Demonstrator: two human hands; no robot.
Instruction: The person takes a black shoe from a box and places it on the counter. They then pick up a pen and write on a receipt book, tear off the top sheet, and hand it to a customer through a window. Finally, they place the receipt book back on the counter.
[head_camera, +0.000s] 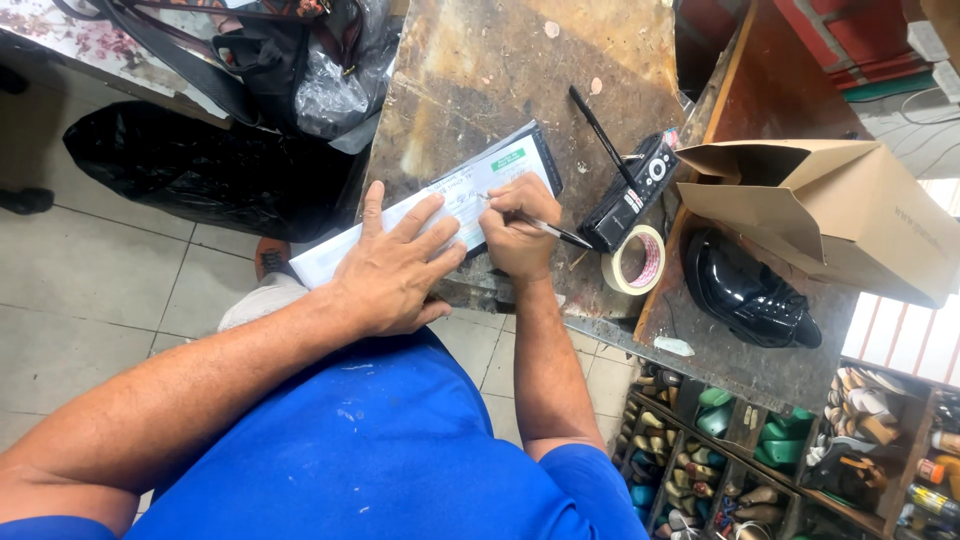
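the left hand (395, 265) is lying flat and spread wide, all fingers extended, pressing down on a long slip pad (440, 205) of white paper with a green patch near its far end; it is gripping nothing, only pinning the sheets. the right hand (518, 230) is curled closed around a slim pen (552, 231), pinched between thumb and first fingers, and the tip appears to be touching the paper just right of the left fingertips.

the slip pad is sitting at the centre of the frame, slanting from lower left to upper right across the near edge of a worn, scuffed workbench (520, 70), with its lower left end overhanging the bench edge. it looks light, thin and floppy, likely to slide or buckle under the pen unless held flat, so a broad palm on the unsupported end seems the right hold. the pen looks stiff and light, best held low near its tip.

just right of the hands, a black radio (632, 190) with an aerial, a roll of tape (636, 260), a glossy black shoe (748, 295) and an open cardboard box (830, 205) are resting. a black plastic bag (200, 170) is lying at the upper left.
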